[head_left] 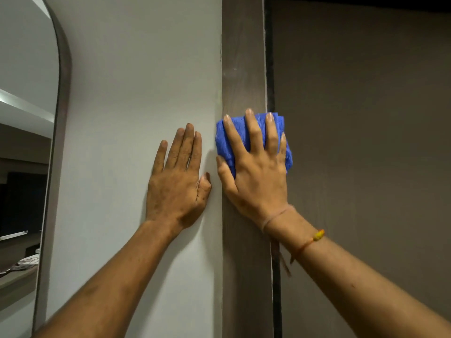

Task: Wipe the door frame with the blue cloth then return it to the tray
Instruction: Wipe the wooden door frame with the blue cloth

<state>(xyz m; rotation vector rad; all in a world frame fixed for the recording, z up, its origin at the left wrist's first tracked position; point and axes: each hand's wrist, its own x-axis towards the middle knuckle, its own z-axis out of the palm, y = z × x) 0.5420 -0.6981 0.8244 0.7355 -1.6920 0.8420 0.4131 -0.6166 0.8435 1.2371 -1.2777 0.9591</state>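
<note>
A brown wooden door frame (244,57) runs vertically through the middle of the view. My right hand (256,172) presses a folded blue cloth (225,140) flat against the frame at mid height, fingers spread over it. The cloth sticks out beyond my fingers on both sides. My left hand (179,181) lies flat and open on the pale wall (146,69) just left of the frame, holding nothing. No tray is in view.
A brown door (366,118) fills the right side, with a dark gap (269,69) between it and the frame. An arched mirror (26,142) with a dark rim hangs on the wall at the far left.
</note>
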